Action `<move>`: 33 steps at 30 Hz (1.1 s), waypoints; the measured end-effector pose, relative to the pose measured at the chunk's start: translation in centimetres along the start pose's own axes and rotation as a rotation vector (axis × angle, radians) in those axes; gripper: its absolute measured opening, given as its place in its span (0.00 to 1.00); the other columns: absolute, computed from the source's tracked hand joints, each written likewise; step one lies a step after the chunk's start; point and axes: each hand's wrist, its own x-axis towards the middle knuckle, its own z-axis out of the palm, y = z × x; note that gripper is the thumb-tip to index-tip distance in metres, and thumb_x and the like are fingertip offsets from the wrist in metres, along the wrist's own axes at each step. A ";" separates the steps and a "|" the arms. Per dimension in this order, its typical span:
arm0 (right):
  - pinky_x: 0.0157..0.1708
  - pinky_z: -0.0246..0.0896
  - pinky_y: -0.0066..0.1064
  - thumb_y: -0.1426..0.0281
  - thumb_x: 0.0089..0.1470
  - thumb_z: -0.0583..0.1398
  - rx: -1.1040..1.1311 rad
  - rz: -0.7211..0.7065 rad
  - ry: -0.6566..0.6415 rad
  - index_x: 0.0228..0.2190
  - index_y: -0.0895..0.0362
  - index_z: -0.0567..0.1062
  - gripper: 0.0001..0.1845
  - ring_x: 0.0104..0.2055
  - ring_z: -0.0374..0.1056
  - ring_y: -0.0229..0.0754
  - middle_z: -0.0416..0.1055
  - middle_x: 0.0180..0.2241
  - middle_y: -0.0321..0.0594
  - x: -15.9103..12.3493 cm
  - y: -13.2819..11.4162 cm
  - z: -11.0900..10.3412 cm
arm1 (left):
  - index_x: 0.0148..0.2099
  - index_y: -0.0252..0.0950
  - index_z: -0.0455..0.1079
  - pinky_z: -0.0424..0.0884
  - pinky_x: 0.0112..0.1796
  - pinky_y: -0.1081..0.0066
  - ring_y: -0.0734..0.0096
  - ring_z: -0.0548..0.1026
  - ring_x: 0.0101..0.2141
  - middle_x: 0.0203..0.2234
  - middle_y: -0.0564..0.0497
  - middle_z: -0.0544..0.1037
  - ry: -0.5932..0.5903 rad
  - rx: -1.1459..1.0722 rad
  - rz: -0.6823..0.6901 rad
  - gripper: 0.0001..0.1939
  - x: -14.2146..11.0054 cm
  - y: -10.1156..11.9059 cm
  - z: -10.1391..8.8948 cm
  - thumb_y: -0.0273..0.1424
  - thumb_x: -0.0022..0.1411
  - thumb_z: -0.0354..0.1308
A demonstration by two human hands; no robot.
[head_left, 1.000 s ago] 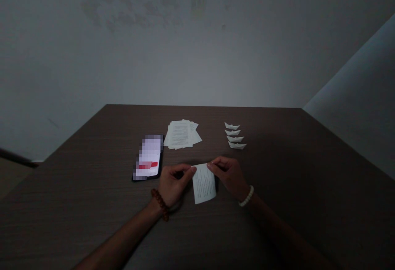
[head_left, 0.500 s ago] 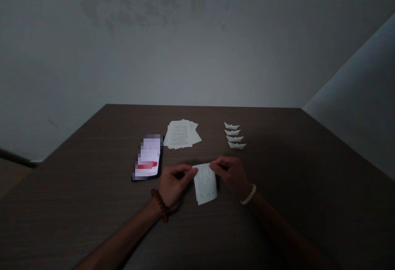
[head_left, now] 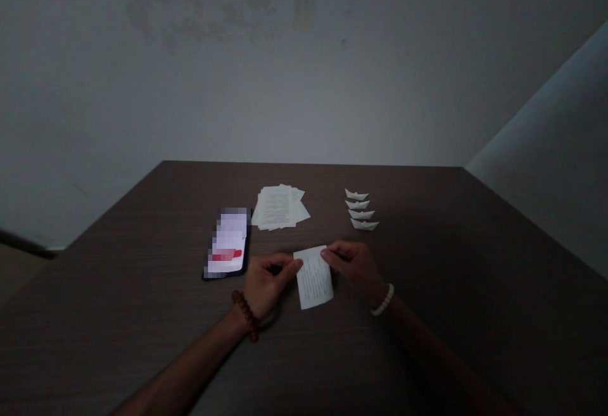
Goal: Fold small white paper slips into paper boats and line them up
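Pale, blotched wall [head_left: 304, 93] rises in dim light behind a dark brown wood-grain table [head_left: 142, 232]. Over its near middle, a small printed paper sheet [head_left: 315, 280] hangs between two bare hands. The left hand [head_left: 270, 283] pinches the sheet's upper left corner, thumb on the printed face and the fingers curled behind. The right hand [head_left: 352, 269] pinches the upper right corner likewise, leaving no visible gap between thumb and fingertip. Whether the lower edge touches the tabletop, I cannot tell. Brown beads [head_left: 246, 316] circle the left wrist, whitish beads [head_left: 382, 300] the right. Beyond the left hand lies a lit smartphone [head_left: 227, 242], just beside a loose stack of printed sheets [head_left: 278, 207]. Four folded paper boats [head_left: 361, 214] form a column beyond the right hand.
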 end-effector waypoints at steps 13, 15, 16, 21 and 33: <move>0.23 0.58 0.26 0.65 0.47 0.63 -0.128 -0.047 0.128 0.21 0.60 0.76 0.11 0.23 0.66 0.36 0.72 0.20 0.37 -0.3 -0.2 0.3 | 0.29 0.32 0.77 0.68 0.28 0.72 0.69 0.73 0.26 0.24 0.48 0.79 -0.060 -0.073 -0.041 0.13 0.1 0.1 0.2 0.39 0.53 0.62; 0.23 0.58 0.26 0.65 0.48 0.62 -0.127 -0.058 0.140 0.22 0.60 0.76 0.11 0.23 0.66 0.36 0.72 0.20 0.37 -0.2 0.0 0.3 | 0.29 0.32 0.77 0.67 0.28 0.73 0.70 0.73 0.25 0.23 0.49 0.79 -0.090 -0.069 -0.030 0.13 0.1 0.0 0.2 0.39 0.54 0.62; 0.23 0.59 0.26 0.65 0.48 0.62 -0.127 -0.062 0.147 0.22 0.60 0.76 0.11 0.23 0.66 0.36 0.72 0.20 0.37 -0.2 0.1 0.3 | 0.29 0.33 0.77 0.67 0.28 0.73 0.70 0.73 0.25 0.23 0.49 0.79 -0.098 -0.063 -0.017 0.13 0.1 -0.1 0.1 0.38 0.55 0.61; 0.23 0.59 0.26 0.65 0.47 0.63 -0.130 -0.052 0.176 0.22 0.60 0.76 0.11 0.23 0.66 0.37 0.73 0.21 0.37 -0.2 0.1 0.5 | 0.30 0.33 0.77 0.67 0.29 0.73 0.69 0.73 0.26 0.24 0.49 0.79 -0.093 0.013 0.030 0.14 0.0 -0.7 0.0 0.38 0.57 0.59; 0.23 0.60 0.26 0.63 0.45 0.64 -0.079 -0.009 0.058 0.23 0.60 0.77 0.12 0.23 0.67 0.37 0.74 0.21 0.38 -0.1 -0.3 0.1 | 0.26 0.32 0.74 0.63 0.23 0.76 0.72 0.71 0.25 0.24 0.49 0.78 -0.061 -0.047 -0.015 0.15 0.1 -0.4 0.0 0.39 0.58 0.58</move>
